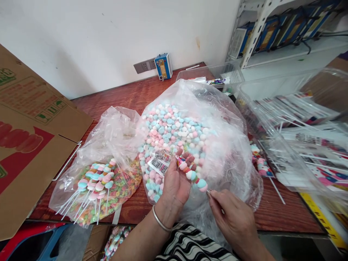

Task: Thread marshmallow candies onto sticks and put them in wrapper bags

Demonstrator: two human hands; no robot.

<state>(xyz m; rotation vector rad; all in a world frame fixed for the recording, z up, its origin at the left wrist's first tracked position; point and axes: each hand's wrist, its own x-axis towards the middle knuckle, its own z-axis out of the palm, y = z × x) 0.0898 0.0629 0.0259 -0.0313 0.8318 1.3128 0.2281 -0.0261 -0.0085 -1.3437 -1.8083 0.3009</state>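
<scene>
A marshmallow skewer (pixel 192 175) in pink, white and blue, with thin coloured rings between the pieces, slants across the middle. My left hand (pixel 176 185), palm up, has its fingers curled around the upper end. At the lower end my right hand (pixel 234 214) pinches the stick, which is mostly hidden by the fingers. A clear printed wrapper (pixel 160 162) shows beside my left thumb; whether the hand grips it I cannot tell. Behind both hands lies a large clear bag (pixel 225 145) of loose pastel marshmallows (pixel 168 127).
Finished skewers (pixel 96 177) rest on a bag of ring cereal (pixel 127 185) at left. A cardboard box (pixel 35 119) stands beyond it. Clear bins (pixel 288 145) with printed wrappers and sticks are at right, near a wrapped skewer (pixel 263 167). A blue device (pixel 163 66) leans against the wall.
</scene>
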